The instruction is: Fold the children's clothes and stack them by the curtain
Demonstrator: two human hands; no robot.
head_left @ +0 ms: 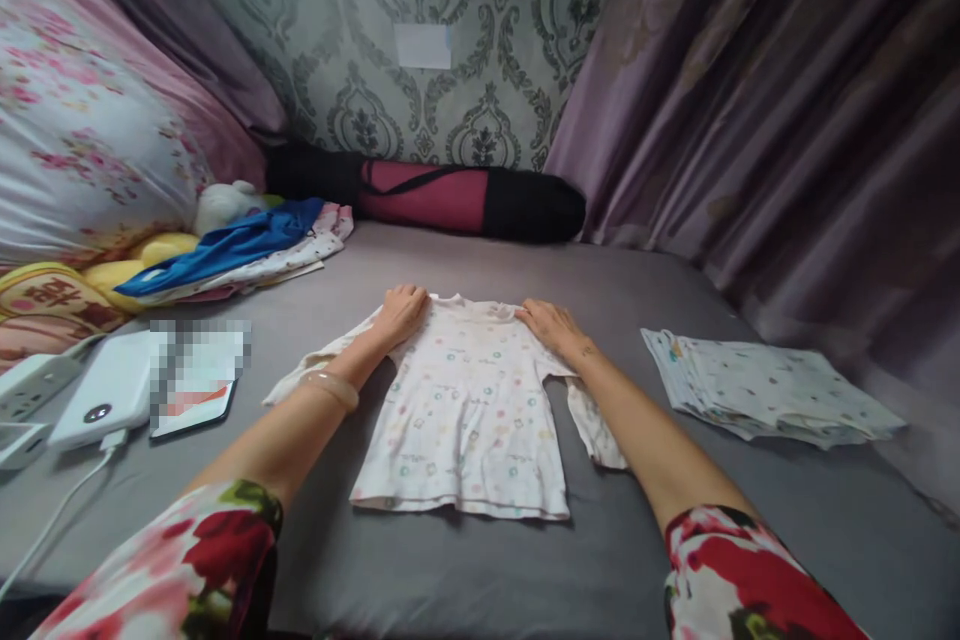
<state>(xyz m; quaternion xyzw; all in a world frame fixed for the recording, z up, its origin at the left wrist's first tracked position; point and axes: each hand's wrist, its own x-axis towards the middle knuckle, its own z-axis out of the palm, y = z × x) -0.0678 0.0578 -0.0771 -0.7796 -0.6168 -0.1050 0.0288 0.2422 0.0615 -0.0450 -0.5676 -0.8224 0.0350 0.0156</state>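
Observation:
A small white long-sleeved shirt [469, 410] with a pastel print lies spread face up on the grey sheet, collar away from me, hem towards me. My left hand [403, 315] rests on its left shoulder, fingers stretched out flat beside the collar. On the opposite shoulder lies my right hand [553, 325], its fingers reaching in towards the collar. Both hands press the cloth from above and neither appears to grip it. The left sleeve spreads outward, partly under my forearm. Bent down towards me, the right sleeve is partly covered by my other arm.
Folded printed cloths [772, 385] lie stacked at the right. On the left are a white power bank [112, 385] with a cable, a phone [202, 390], a power strip [37, 385] and a blue garment [232, 245] on a pile. A long black-and-maroon bag [427, 195] lies along the wall.

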